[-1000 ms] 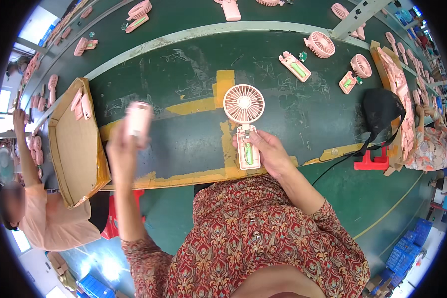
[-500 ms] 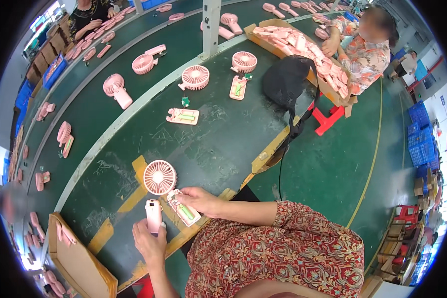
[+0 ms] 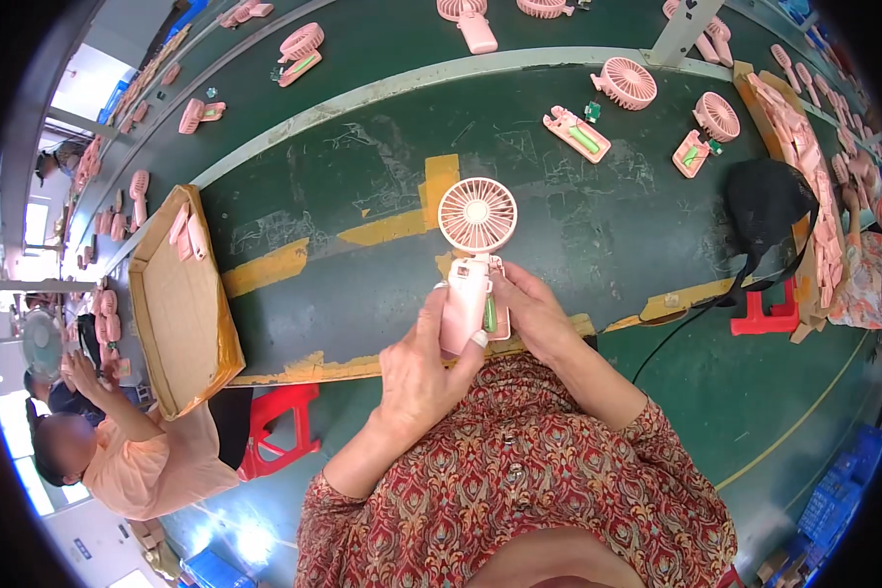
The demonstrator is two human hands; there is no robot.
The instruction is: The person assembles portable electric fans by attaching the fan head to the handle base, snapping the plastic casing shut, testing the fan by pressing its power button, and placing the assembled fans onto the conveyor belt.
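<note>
Near the table's front edge, my right hand (image 3: 534, 312) grips the open handle half of a pink handheld fan (image 3: 477, 215), its round grille pointing away from me. A green battery (image 3: 490, 314) shows inside that half. With thumb and fingers on its sides, my left hand (image 3: 416, 377) holds a pink handle cover (image 3: 465, 312). The cover lies over the left part of the open handle, overlapping it; whether the two are joined I cannot tell. Beyond my hands, another opened fan handle (image 3: 578, 135) with a green battery lies beside its fan head (image 3: 625, 83).
At left stands a cardboard tray (image 3: 181, 323) with a few pink pieces. A black cap (image 3: 769, 206) lies at right beside a carton of pink parts (image 3: 804, 147). Pink fans line the belt (image 3: 382, 44) beyond the rail. A person (image 3: 157, 441) works at far left, near a red stool (image 3: 274, 426).
My view has swung left. My left hand has brought the cover up from beside the fan onto its open handle, which my right hand still holds.
</note>
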